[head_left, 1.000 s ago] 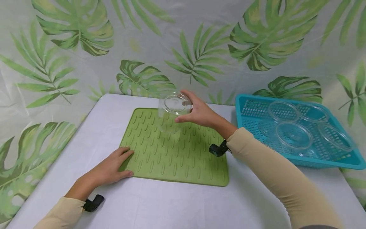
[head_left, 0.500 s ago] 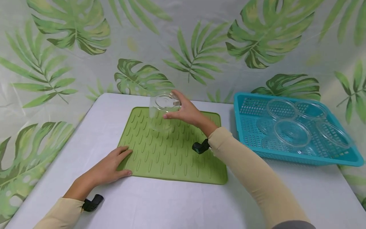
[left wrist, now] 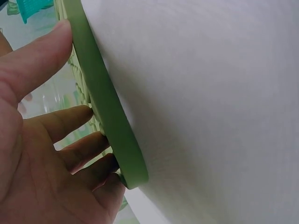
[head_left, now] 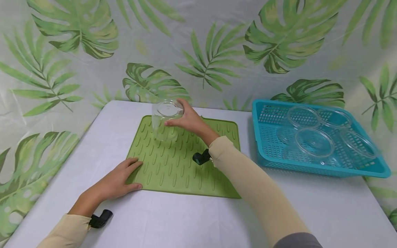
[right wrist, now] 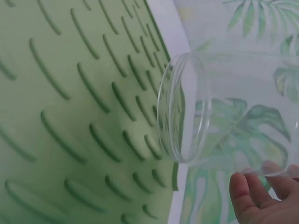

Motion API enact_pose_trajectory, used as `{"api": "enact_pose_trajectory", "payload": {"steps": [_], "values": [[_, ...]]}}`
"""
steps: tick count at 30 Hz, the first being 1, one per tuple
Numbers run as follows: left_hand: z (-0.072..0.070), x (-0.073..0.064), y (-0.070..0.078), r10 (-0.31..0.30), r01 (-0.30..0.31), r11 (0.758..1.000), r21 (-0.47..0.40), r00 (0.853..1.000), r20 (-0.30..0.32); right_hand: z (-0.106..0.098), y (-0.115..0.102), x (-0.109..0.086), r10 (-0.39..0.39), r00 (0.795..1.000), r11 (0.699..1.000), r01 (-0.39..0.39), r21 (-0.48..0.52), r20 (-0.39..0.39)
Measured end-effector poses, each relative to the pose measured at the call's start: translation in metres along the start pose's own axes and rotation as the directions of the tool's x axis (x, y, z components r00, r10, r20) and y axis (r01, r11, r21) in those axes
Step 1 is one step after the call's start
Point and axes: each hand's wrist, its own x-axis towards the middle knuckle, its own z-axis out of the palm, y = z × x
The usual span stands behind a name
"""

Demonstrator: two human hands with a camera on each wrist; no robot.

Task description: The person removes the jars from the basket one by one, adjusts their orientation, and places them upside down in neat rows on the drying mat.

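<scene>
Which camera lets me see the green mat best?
The head view: it shows the green mat nearly whole, though the right arm covers some. The left wrist view shows mostly its edge, at the left hand; the right wrist view shows only part of its bumpy top.

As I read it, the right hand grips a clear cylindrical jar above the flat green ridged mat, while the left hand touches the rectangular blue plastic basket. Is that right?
Not quite: the left hand touches the flat green ridged mat, not the rectangular blue plastic basket; the head view shows it. The right hand does grip the clear cylindrical jar above that mat.
</scene>
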Motion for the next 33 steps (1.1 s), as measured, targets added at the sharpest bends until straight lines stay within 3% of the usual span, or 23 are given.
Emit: {"api": "enact_pose_trajectory", "payload": {"steps": [14,33], "values": [[0.0,0.0,-0.002,-0.006,0.006,1.0,-0.006,1.0,-0.005,0.029,0.007,0.017,-0.01,1.0,0.99,0.014,0.142,-0.028],[0.0,0.003,-0.002,-0.002,0.002,1.0,0.005,1.0,0.016,0.038,0.022,0.026,0.003,0.999,0.991,0.002,0.131,-0.042]]}}
